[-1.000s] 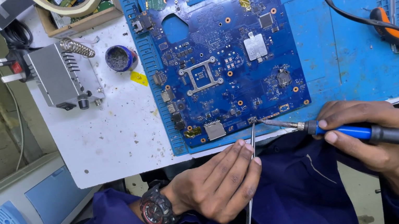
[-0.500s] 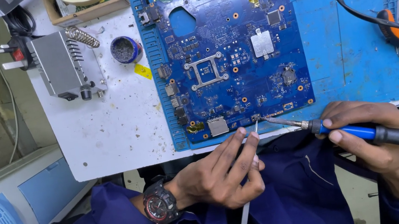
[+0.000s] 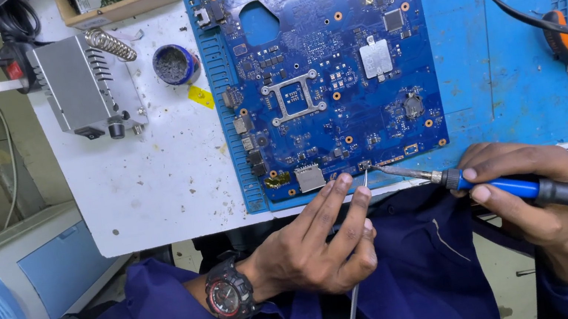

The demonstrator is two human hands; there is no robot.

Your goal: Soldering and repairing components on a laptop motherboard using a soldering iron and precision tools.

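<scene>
Two grips meet at one spot: my left hand [image 3: 312, 249] pinches thin steel tweezers [image 3: 358, 253], my right hand [image 3: 529, 194] clamps a blue-handled soldering iron [image 3: 506, 186], both tips touching the blue circuit board's [image 3: 332, 77] near edge on the bench [image 3: 146, 187].

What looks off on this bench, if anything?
Little stands out. The white benchtop is flecked with dark debris, and the circuit board sits slightly skewed on the blue mat. Left hand holds tweezers, right hand a soldering iron.
</scene>
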